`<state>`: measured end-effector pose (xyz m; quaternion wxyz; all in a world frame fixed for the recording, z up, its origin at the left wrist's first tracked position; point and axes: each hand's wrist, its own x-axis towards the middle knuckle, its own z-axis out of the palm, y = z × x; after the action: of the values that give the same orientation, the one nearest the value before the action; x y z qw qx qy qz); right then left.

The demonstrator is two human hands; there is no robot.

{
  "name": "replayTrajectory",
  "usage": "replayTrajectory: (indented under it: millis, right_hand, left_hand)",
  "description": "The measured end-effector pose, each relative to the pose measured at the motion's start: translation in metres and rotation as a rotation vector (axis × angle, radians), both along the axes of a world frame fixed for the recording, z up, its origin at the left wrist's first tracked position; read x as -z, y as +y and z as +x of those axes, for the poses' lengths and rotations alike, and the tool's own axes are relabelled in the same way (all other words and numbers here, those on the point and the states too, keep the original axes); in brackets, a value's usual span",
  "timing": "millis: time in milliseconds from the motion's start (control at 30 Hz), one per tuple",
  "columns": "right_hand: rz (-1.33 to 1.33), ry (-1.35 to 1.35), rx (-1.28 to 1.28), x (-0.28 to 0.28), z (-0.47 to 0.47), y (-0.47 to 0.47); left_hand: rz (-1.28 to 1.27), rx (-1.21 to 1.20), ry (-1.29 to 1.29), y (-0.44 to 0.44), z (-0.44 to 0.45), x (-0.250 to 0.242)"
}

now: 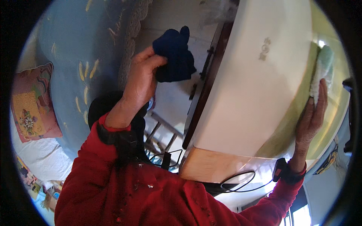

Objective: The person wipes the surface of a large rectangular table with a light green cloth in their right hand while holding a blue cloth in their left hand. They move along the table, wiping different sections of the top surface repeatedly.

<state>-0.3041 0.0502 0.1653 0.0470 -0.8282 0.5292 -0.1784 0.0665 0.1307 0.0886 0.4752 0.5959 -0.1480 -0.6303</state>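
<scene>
My left hand (144, 73) holds up a bunched dark blue cloth (175, 56), pinched between thumb and fingers, above the gap between the patterned blue cover and the pale cabinet-like piece. My right hand (312, 113) lies at the far right with its fingers against a folded white and green cloth (322, 70). This cloth rests on the glossy yellowish-green surface (304, 130) beside the pale panel (246, 93). The underside of the right palm is hidden.
A blue cover (73, 84) with yellow marks spreads at left, with a floral cushion (35, 104) on it. A wooden ladder-like frame (164, 132) stands below. A black cable (237, 190) loops near the cabinet's wooden-toned end (212, 165).
</scene>
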Motion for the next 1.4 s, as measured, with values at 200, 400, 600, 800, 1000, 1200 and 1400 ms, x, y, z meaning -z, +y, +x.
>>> replayTrajectory:
  millis: [200, 400, 600, 800, 1000, 1200, 1400]
  right_hand:
    - [-0.001, 0.052, -0.017, 0.004, -0.001, -0.003]
    - [0.071, -0.05, 0.096, -0.003, 0.013, -0.004]
    - [0.162, -0.314, 0.279, -0.016, 0.032, -0.057]
    - [-0.081, -0.1, 0.029, 0.003, 0.072, -0.122]
    - [-0.074, -0.014, -0.008, 0.005, 0.092, -0.12]
    - [-0.042, 0.044, -0.003, -0.005, 0.098, -0.128]
    - [-0.01, 0.051, 0.04, -0.005, 0.092, -0.129]
  left_hand:
    - [0.116, -0.074, -0.008, 0.029, 0.0, 0.006]
    - [0.214, -0.182, 0.066, 0.061, -0.003, 0.015]
    - [0.333, -0.11, 0.046, 0.098, -0.004, 0.03]
    - [0.36, -0.16, 0.196, 0.135, -0.001, 0.059]
    - [0.519, -0.058, 0.336, 0.149, 0.017, 0.073]
    - [0.401, -0.18, 0.448, 0.061, 0.048, 0.052]
    - [0.148, -0.088, 0.4, -0.135, 0.021, 0.02]
